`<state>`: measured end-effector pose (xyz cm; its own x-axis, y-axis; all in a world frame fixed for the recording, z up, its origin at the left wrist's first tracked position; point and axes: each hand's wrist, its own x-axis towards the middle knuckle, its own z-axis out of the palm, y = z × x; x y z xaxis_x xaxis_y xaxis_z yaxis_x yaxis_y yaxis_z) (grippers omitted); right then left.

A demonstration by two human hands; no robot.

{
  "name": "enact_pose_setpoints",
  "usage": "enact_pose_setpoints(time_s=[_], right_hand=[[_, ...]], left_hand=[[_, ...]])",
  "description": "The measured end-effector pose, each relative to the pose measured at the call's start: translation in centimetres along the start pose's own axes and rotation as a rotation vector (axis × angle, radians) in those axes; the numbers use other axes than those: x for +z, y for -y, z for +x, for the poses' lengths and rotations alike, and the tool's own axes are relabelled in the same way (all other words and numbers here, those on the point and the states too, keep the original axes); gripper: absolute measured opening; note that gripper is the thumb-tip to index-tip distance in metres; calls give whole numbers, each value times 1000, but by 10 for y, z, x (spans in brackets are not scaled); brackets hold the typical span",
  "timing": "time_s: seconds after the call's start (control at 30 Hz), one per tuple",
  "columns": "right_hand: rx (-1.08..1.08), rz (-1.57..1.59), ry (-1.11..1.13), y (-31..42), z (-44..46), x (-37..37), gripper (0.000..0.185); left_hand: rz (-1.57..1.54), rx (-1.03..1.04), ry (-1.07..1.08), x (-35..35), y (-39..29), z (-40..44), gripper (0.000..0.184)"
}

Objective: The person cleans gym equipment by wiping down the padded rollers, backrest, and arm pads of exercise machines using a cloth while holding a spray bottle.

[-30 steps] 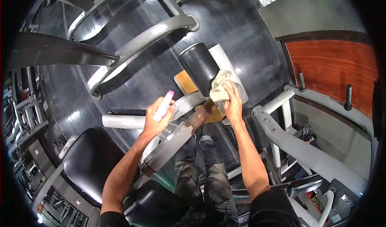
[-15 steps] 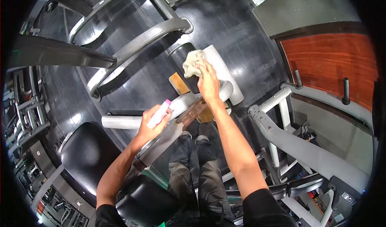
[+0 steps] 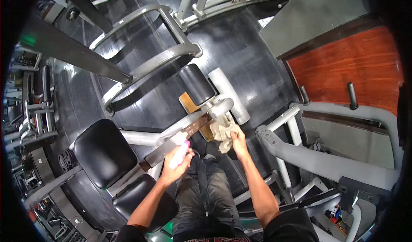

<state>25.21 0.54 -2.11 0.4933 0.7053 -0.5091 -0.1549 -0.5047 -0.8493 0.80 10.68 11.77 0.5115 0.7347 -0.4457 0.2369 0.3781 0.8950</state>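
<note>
My left hand (image 3: 175, 170) is closed around a small white bottle (image 3: 178, 157) with a pink top, tilted over the machine's metal beam (image 3: 162, 152). A whitish patch lies on the beam just past the pink top; I cannot tell whether it is liquid or glare. In my right hand (image 3: 239, 144) is a crumpled beige cloth (image 3: 222, 131), hanging beside the grey curved frame end (image 3: 221, 107). Beyond it, a black roller pad (image 3: 196, 84) is mounted on the frame. A worn brown section (image 3: 198, 126) of the beam lies between both hands.
Black padded seats (image 3: 105, 154) stand at the left. A grey tubular frame (image 3: 159, 66) arches over the dark floor ahead. To the right, another machine's thick grey arm (image 3: 317, 160) and a red wood-grain panel (image 3: 343, 70) with pegs stand close by.
My right hand has brought the cloth back from the black roller pad, down beside the frame end. The roller pad is now uncovered. My left hand still holds the bottle, now lower in view.
</note>
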Motion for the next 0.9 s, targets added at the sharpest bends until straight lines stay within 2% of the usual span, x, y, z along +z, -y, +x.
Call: enact_pose_setpoints(time_s=[0.1,0.17,0.3,0.37,0.57,0.63,0.7,0.9], right_hand=[[68,269,-7,5,-38,-11,33],[68,276,3,10,-60,-18,32],[56,305,18,5,-96,-32,32],[44,379,13,0,-110,-40,33],[62,470,13,42,-167,-57,31],[35,534,-5,50,-183,-60,31],[70,612,20,63,-200,-61,32],[-41,659,78,85,-255,-38,34]], left_hand=[[-62,58,-26,23,7,-34,12],[-14,35,-1,33,12,-56,12],[-115,85,-63,52,9,-94,17],[-119,93,-95,52,9,-113,18],[-58,199,-240,38,-1,-173,22],[-133,192,-345,36,-9,-192,24],[-123,180,-365,32,-12,-213,26],[-152,287,-516,22,-6,-282,31]])
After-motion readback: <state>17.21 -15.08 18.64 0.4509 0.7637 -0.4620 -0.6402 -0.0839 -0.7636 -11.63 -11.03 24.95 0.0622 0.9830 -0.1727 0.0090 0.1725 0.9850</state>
